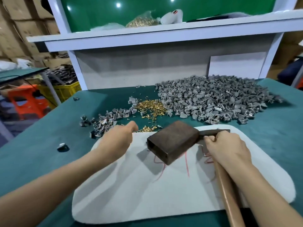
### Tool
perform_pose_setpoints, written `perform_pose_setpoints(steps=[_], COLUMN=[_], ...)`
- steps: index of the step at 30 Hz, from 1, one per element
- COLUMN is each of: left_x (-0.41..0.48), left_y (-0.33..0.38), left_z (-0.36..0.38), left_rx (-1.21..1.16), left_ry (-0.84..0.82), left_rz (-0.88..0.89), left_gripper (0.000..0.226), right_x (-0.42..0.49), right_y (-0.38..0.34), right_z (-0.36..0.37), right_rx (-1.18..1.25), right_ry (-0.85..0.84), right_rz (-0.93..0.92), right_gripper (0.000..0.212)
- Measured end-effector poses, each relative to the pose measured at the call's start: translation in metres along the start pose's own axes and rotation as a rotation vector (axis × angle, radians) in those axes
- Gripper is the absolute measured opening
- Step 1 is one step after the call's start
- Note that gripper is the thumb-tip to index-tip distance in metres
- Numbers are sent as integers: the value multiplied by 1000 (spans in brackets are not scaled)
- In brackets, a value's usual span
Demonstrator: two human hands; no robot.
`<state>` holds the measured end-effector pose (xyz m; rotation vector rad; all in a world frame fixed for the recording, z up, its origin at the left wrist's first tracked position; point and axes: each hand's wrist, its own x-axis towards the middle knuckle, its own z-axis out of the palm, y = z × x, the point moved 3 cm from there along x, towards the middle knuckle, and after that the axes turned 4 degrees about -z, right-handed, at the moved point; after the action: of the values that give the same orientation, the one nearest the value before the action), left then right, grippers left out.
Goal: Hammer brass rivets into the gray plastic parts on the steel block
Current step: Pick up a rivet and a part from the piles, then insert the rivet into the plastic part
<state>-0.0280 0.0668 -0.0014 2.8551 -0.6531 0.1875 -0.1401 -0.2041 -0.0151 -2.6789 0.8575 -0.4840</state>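
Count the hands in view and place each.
2. The left hand at the pad edge by the brass rivets; the right hand gripping the hammer beside the steel block. None seem hidden.

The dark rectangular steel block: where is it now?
In the head view, the dark rectangular steel block lies on the white pad, between the left hand and the right hand, which grips a wooden-handled hammer.

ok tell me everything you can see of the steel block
The steel block is a dark brown rectangular slab, looking tarnished, with a rimmed near end face. It lies flat on the white pad, turned diagonally, its top bare. The hammer gripped by the right hand has its dark head at the block's right side, seemingly touching. The left hand is apart from it.
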Motion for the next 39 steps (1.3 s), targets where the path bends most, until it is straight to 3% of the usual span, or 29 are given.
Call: perform_pose_setpoints(steps=[6,8,13,16,19,22,25,29,33,39], left_x=[71,77,81,77,69,41,5,-21,-27,-27], left_y=[34,37,38,34,44,77,108,108,105,98], left_z=[20,26,25,20,4,-5,4,17,29,29], left_rx=[-58,-62,-107,-174,-375,-663,-866,-1062,-1258,-1156], left_ry=[-250,-262,-266,-205,9,128,141,254,228,314], left_rz=[-73,-67,-89,-120,-130,-41,80,94,57,112], left_gripper=[34,24,39,33,31,28,26,25,22,28], right_x=[-1,-1,1,0,0,-12,-32,-39,-46,-51], right_y=[3,3,6,6,2,-27,-52,-52,-57,-64], right_z=[-4,-4,-6,-7,-16,-23,-15,-8,-6,-10], right_rx=[-58,-83,-58,-39,20,388,636,794,812,712], right_ry=[25,22,2,-2,81,295,240,212,255,311], right_rz=[10,7,10,16,-12,-444,-711,-692,-749,-839], right_gripper=[35,35,33,33,33,20,29,27,18,2])
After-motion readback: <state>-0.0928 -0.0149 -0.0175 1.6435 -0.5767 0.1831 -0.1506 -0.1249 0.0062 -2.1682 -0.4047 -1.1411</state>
